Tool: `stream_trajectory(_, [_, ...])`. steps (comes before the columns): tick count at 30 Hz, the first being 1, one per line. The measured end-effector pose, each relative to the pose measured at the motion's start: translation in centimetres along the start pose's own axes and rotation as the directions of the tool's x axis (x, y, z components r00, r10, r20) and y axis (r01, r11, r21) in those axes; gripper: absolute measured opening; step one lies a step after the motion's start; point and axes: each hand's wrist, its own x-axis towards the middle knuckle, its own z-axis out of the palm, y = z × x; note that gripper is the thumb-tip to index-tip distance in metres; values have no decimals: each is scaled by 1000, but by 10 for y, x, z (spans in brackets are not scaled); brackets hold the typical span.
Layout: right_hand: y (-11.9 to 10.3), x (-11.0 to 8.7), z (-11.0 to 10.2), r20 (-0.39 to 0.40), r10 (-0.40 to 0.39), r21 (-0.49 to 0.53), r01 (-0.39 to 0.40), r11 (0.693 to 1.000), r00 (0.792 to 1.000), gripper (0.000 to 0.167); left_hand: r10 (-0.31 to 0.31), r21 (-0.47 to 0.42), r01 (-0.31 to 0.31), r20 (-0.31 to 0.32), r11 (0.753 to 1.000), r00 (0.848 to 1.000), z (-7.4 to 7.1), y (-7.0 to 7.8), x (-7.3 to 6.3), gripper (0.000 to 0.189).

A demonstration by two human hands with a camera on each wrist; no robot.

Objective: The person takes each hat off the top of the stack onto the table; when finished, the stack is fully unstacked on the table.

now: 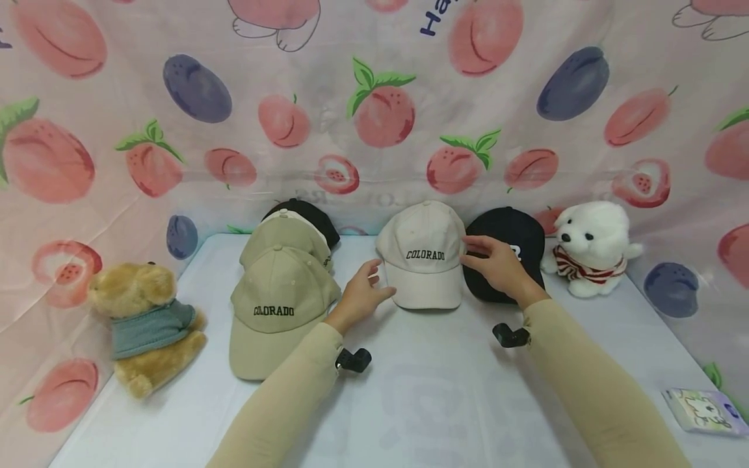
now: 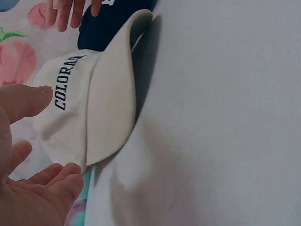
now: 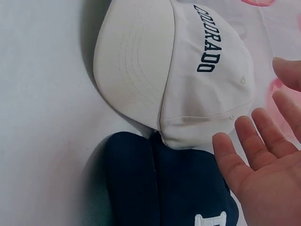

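cream COLORADO cap (image 3: 183, 80) | dark cap (image 3: 174, 181) beside it | right hand (image 3: 270, 176) near both, fingers extended

The cream cap (image 3: 202, 94) is showing matt woven cloth, with fine rows of stitching ridging its brim (image 3: 131, 56). The dark cap (image 3: 183, 174) and the khaki cap (image 1: 277, 279) are looking like dull cloth too. The brown plush toy (image 1: 137, 283) is displaying short, fuzzy pile beneath a matt fabric top (image 1: 152, 331); the white plush dog (image 1: 605, 231) is looking fluffier. The backdrop (image 1: 328, 78) is hanging as thin, faintly sheeny printed fabric. The table (image 1: 439, 396) is showing a smooth, matt surface. The small packet (image 1: 705, 413) is shining slightly, like plastic film.
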Motion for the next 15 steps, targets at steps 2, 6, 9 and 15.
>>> stream_trajectory(2, [-1, -2, 0, 2, -6, 7, 6, 1000, 1000, 51, 9, 5, -9, -5, 1000, 1000, -3, 3, -2, 70])
stream_trajectory(6, [-4, -5, 1, 8, -16, 19, 16, 1000, 1000, 51, 30, 0, -30, -7, 1000, 1000, -11, 6, -8, 70])
stream_trajectory(9, [-6, -7, 2, 13, -21, 10, 21, 1000, 1000, 50, 35, -16, -35, -5, 999, 999, -17, 8, -14, 70])
stream_trajectory(15, [-9, -12, 6, -1, -63, -12, 63, 998, 998, 51, 82, -35, -82, 0, 996, 997, -31, 10, -26, 70])
